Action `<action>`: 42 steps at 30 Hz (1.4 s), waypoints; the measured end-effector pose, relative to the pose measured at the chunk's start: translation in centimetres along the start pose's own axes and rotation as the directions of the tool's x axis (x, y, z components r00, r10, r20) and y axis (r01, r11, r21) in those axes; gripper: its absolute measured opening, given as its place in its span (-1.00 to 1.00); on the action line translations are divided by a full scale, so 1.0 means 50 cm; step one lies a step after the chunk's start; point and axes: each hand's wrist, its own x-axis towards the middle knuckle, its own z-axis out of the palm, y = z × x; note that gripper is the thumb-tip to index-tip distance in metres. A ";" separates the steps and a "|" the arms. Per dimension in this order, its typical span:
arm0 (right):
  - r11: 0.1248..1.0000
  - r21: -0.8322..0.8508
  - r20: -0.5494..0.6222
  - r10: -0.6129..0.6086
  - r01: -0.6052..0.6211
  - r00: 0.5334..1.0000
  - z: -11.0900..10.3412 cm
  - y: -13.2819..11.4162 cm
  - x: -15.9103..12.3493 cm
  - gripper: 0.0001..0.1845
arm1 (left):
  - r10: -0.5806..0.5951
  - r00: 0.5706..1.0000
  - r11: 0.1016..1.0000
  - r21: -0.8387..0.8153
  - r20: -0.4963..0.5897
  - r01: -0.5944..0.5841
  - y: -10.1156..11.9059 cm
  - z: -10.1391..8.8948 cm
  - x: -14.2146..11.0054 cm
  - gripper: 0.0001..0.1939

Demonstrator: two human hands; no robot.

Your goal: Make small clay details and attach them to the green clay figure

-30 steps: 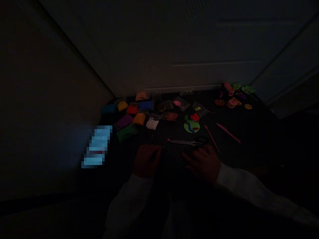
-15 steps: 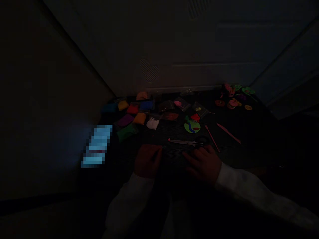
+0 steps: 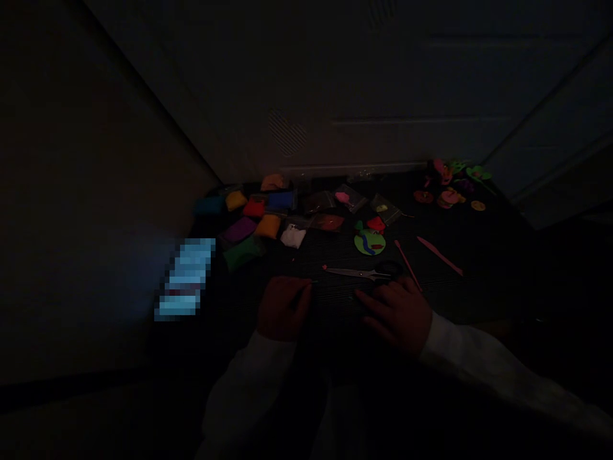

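Observation:
The scene is very dark. My left hand (image 3: 283,310) rests on the black table, thumb and index finger pinched together. A small thin greenish piece (image 3: 314,282) sticks out from that pinch; its material is too dim to make out. My right hand (image 3: 396,313) lies palm down with fingers stretched out, the index finger pointing left. By that fingertip is a tiny pale speck (image 3: 350,298). Just beyond the right hand lie scissors (image 3: 359,273) with a pink bit at their tip. Farther back is a round green clay disc (image 3: 370,243) with blue and red pieces on it.
Bags of coloured clay (image 3: 268,226) spread across the back left. Two pink modelling tools, a thin stick (image 3: 408,265) and a knife (image 3: 439,255), lie at right. Finished clay figures (image 3: 449,198) stand at the back right. A glowing pixelated screen (image 3: 188,279) is at left.
My right hand has shifted slightly to the right, and a tiny pale speck now shows at its index fingertip. My left hand keeps its pinch in nearly the same place.

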 end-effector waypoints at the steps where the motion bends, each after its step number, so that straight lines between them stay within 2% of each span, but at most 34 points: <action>1: 1.000 -0.005 0.015 -0.012 0.012 1.000 -0.002 -0.002 0.002 -0.53 | -0.001 1.000 1.000 -0.002 0.001 0.001 0.000 0.001 0.000 -0.87; 6: 0.998 -0.036 0.082 -0.044 0.047 0.996 -0.012 -0.007 0.014 -0.51 | -0.001 1.000 1.000 -0.007 0.022 0.001 -0.001 0.001 -0.001 -0.86; 14: 0.999 -0.030 0.170 -0.036 0.042 0.985 -0.013 -0.012 0.012 -0.45 | -0.005 1.000 1.000 0.003 -0.024 0.005 0.000 0.001 -0.002 -0.87; 18: 0.999 -0.039 0.159 0.029 -0.023 0.987 -0.015 -0.011 0.013 -0.42 | 0.017 0.999 1.000 0.000 -0.029 -0.017 -0.001 0.002 -0.001 -0.87; 22: 0.999 -0.024 0.159 -0.018 0.023 0.987 -0.006 -0.011 0.012 -0.42 | 0.028 1.000 1.000 -0.001 -0.014 -0.028 -0.001 0.001 0.001 -0.87; 26: 0.998 -0.042 0.108 0.040 -0.036 0.993 0.007 -0.011 0.008 -0.40 | 0.030 1.000 1.000 -0.008 -0.009 -0.030 -0.002 0.000 0.001 -0.87; 31: 0.999 -0.032 0.120 0.011 -0.008 0.993 0.013 -0.014 0.008 -0.42 | 0.022 0.999 1.000 -0.009 -0.026 -0.022 -0.001 0.003 0.001 -0.87; 34: 0.997 -0.039 0.093 0.070 -0.066 0.993 0.011 -0.011 0.010 -0.40 | 0.014 1.000 1.000 -0.004 -0.021 -0.014 0.000 0.002 0.001 -0.87; 42: 0.998 -0.010 0.114 0.069 -0.068 0.991 -0.018 0.000 0.004 -0.46 | 0.021 1.000 1.000 -0.018 -0.003 -0.021 -0.003 0.000 0.000 -0.87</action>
